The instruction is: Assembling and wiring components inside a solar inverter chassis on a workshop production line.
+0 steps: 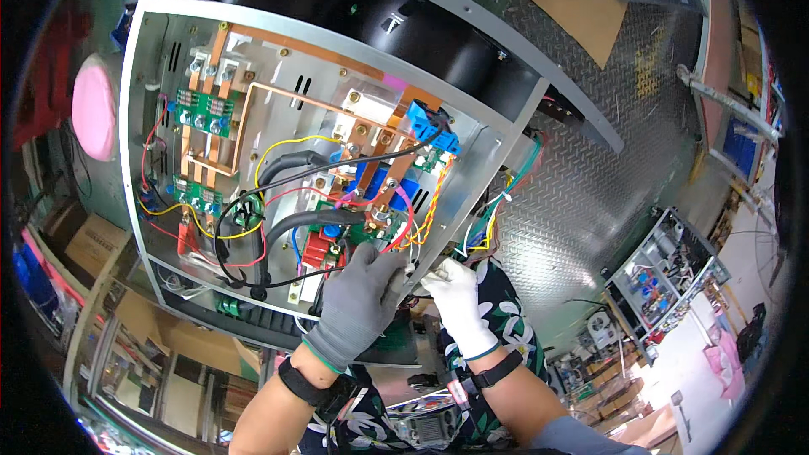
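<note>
My left hand (pixel 354 303), in a grey knit glove, reaches over the near edge of an open metal cabinet (pixel 516 131). Its fingers are curled together beside thin white wires (pixel 410 266), but what they pinch is hidden. Just to the right, across the cabinet's frame bar, my right hand (pixel 459 303) wears a white glove. Its fingers are bent and closed against the outer side of the bar, and anything in them is too small to make out. Close above the left hand are a red component (pixel 323 248) and a twisted red-yellow wire pair (pixel 436 194).
Inside the cabinet are copper bars (pixel 291 99), green circuit boards (pixel 208 109), a blue ring-shaped part (pixel 431 128) and thick black cables (pixel 312 219). Teal and yellow wires (pixel 514 181) hang outside. A pink round stool seat (pixel 94 108) stands left; another open unit (pixel 666 274) sits right on the steel floor (pixel 581 194).
</note>
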`<state>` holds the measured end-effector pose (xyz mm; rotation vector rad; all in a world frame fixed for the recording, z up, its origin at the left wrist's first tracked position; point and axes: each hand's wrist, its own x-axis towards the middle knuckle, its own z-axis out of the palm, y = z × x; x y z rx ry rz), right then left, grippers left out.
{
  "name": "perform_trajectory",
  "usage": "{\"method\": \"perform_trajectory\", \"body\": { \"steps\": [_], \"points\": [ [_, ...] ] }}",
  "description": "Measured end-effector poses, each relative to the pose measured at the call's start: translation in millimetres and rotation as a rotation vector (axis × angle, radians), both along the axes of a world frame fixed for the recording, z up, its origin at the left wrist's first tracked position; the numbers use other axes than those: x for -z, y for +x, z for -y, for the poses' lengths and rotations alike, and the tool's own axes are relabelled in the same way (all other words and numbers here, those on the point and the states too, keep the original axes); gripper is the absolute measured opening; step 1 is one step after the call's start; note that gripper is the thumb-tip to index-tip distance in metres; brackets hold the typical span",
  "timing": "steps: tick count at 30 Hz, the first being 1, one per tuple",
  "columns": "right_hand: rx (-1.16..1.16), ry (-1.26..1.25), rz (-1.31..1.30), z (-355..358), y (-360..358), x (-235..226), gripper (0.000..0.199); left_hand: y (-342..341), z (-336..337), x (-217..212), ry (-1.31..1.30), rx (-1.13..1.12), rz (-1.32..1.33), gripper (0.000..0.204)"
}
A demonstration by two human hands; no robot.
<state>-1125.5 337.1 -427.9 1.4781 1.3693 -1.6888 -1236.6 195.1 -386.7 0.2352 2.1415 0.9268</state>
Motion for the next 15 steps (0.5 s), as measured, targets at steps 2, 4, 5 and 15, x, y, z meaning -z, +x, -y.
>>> {"method": "perform_trajectory", "body": {
  "steps": [2,4,5,15],
  "points": [
    [-0.090,0.042,-0.007,4,-5,-2,0.005,-5,-3,0,0.029,-0.047,0.021,0.019],
    [-0.340,0.180,0.037,0,-22,-12,0.008,-6,-8,8,0.056,-0.051,0.034,0.019],
    [-0.324,0.181,0.036,-2,-16,-9,0.008,-9,-10,7,0.057,-0.035,0.032,0.019],
    [-0.361,0.186,0.055,3,-23,-14,0.016,-10,-15,13,-0.158,0.366,0.030,0.025]
  ]
}}
